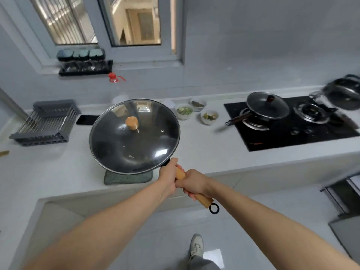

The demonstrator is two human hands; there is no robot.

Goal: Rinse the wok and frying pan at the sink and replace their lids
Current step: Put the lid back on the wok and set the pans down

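Observation:
A large black wok (124, 152) with a glass lid (148, 121) and a wooden knob sits over the counter, its base above a green cloth pad (126, 179). Both hands grip its long wooden handle (202, 199): my left hand (168, 175) close to the wok, my right hand (194, 184) further down the handle. A smaller frying pan (237, 118) with its own glass lid (267, 105) rests on the left burner of the black stove (292, 131) at the right. No sink is in sight.
Three small white bowls (184, 111) of food stand between wok and stove. A metal dish rack (46, 123) and a black phone (86, 119) lie at the left. A dark pot (344, 96) sits at the far right, and a red-capped bottle (115, 77) stands by the window sill.

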